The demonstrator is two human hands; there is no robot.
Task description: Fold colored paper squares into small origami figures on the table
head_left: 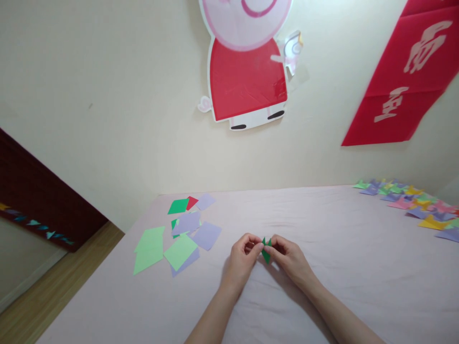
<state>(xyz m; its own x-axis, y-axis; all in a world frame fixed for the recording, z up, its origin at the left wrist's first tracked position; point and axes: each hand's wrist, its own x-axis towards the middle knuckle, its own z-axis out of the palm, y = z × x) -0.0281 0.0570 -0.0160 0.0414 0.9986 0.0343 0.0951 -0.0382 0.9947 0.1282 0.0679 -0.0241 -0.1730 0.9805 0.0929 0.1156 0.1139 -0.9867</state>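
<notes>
A small dark green folded paper (266,255) is pinched between my two hands, just above the pink cloth. Two pointed tips of it stick up, and one point hangs down. My left hand (245,253) grips its left side with thumb and fingers. On the right side my right hand (288,254) holds it the same way. My fingers cover part of the folds. To the left of my hands lie loose paper squares: light green (181,252), purple (207,235), dark green (178,206) and a partly covered red one (191,202).
Many folded paper pieces (421,204) in several colours stand in rows at the far right of the cloth-covered surface (333,224). Behind it rises a wall with a cartoon cutout (248,79) and a red banner (394,81). The surface's left edge drops to a wooden floor (71,272).
</notes>
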